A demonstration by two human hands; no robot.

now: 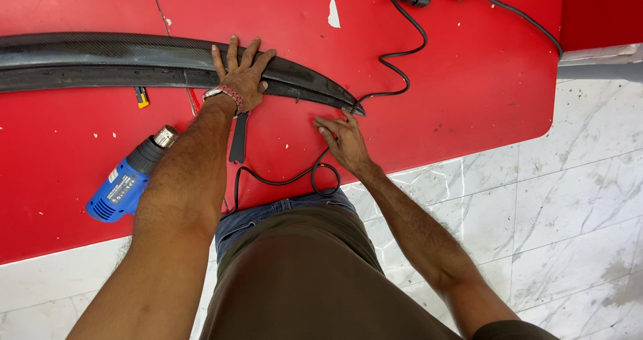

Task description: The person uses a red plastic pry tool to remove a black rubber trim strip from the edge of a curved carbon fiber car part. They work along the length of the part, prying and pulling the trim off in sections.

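Fingers spread flat: left hand [240, 79] pressing one long black carbon-fibre spoiler [134, 62], right hand [343, 141] splayed beside its pointed tip. Spoiler lies across red worktable [469, 79]. One blue heat gun [127, 176], one black cable [395, 65], one yellow-tipped tool [141, 97]. White marble floor [576, 179] below.

You have a bright red table [469, 79] in front of you, with small white chips in the paint. The long curved car part [100, 58] on it is dark grey-black with a fine woven pattern. The heat gun [127, 179] is blue with a black front and a silver tip. The cord [395, 62] is black. The small tool [141, 97] is yellow and black. The floor [569, 192] is white marble with grey streaks. Your trousers are brown-olive.
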